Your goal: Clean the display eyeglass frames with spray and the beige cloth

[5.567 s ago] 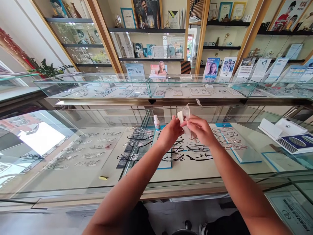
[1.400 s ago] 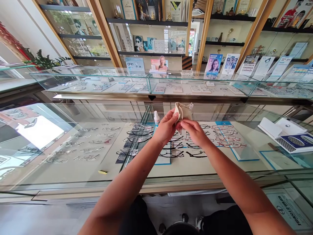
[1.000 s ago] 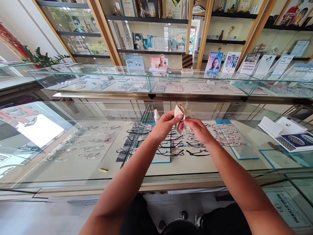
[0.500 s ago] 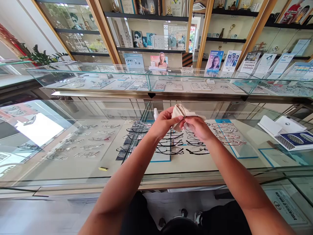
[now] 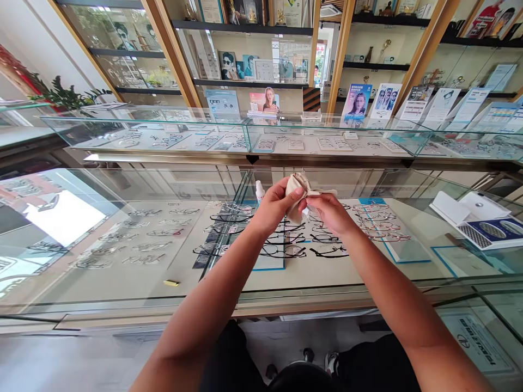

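Both my hands are raised together over a glass display counter. My left hand is closed on a beige cleaning cloth, thumb pressing it from above. My right hand is closed too, its fingers pinching a pair of thin-framed glasses that the cloth mostly wraps and hides. A small white spray bottle stands on the counter just left of my left hand. Rows of spectacle frames lie inside the case below my hands.
A second glass counter runs behind. To the right lie a white box and a blue lens tray. A small yellow object sits inside the case at the left. Wall shelves with posters and leaflets fill the back.
Earlier the glasses' lens stood bare above my right hand. Now the cloth covers them, and my hands have shifted slightly, turning the cloth over the glasses.
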A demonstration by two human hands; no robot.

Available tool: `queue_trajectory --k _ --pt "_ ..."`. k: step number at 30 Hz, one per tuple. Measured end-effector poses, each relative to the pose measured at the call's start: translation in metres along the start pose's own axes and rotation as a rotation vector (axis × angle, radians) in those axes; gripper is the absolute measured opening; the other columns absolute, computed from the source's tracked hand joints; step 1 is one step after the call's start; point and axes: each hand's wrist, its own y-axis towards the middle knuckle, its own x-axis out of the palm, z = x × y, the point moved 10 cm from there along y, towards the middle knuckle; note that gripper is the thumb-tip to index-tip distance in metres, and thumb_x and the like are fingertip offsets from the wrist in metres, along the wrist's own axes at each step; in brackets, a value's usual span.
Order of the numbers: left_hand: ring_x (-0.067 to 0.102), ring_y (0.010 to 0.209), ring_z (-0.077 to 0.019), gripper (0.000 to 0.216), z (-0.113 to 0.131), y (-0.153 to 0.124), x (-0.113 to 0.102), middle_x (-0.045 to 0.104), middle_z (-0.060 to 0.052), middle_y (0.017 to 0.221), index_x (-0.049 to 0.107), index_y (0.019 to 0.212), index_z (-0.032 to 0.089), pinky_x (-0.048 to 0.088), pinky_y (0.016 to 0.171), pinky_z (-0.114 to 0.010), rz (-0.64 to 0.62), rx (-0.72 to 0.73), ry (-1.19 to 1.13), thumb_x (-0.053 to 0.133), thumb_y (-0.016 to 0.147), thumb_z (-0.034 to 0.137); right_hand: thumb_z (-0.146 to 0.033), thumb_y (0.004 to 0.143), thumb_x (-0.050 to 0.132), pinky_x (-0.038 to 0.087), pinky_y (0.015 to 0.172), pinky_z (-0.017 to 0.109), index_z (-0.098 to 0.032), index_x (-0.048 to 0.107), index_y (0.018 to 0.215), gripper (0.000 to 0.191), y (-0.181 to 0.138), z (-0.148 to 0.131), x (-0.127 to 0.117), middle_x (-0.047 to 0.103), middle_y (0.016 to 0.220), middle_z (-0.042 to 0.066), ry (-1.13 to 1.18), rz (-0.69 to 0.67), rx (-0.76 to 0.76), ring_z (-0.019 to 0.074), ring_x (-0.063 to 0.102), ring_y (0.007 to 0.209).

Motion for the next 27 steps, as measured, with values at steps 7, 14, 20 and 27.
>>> queue_trajectory --k 7,14,20,27 --pt "0.062 0.072 -0.0147 0.051 -0.007 -0.001 -0.006 0.069 -0.001 0.083 0.069 0.099 0.021 0.05 0.066 -0.027 0.063 -0.025 -0.022 0.089 0.092 0.068 -0.047 0.097 0.075 0.052 0.1 0.038 -0.024 0.084 0.078 0.031 0.0 -0.006 -0.001 0.078 0.088 0.003 -0.047 -0.004 -0.052 0.024 0.069 0.098" --pt "0.066 0.086 -0.0147 0.055 0.01 -0.002 -0.016 0.07 0.0 0.101 0.059 0.109 0.027 0.054 0.075 -0.027 0.209 0.208 0.0 0.1 0.085 0.055 -0.05 0.101 0.073 0.051 0.094 0.037 -0.025 0.084 0.082 0.034 -0.001 -0.007 -0.001 0.08 0.091 0.003 -0.115 -0.021 -0.085 0.0227 0.067 0.092" --pt "0.068 0.097 -0.0168 0.045 0.015 -0.006 -0.018 0.073 -0.007 0.117 0.071 0.117 0.025 0.056 0.083 -0.027 0.251 0.295 0.116 0.095 0.091 0.053 -0.05 0.101 0.072 0.052 0.096 0.038 -0.026 0.084 0.082 0.033 -0.001 -0.011 0.0 0.08 0.09 0.003 -0.131 -0.023 -0.099 0.0234 0.068 0.095" --pt "0.07 0.095 -0.0188 0.054 0.009 -0.004 -0.017 0.079 -0.008 0.109 0.075 0.133 0.023 0.056 0.081 -0.03 0.24 0.216 0.13 0.094 0.091 0.051 -0.052 0.101 0.072 0.053 0.098 0.038 -0.026 0.085 0.082 0.035 -0.001 -0.01 -0.004 0.081 0.09 0.003 -0.136 0.01 -0.107 0.0244 0.071 0.098"
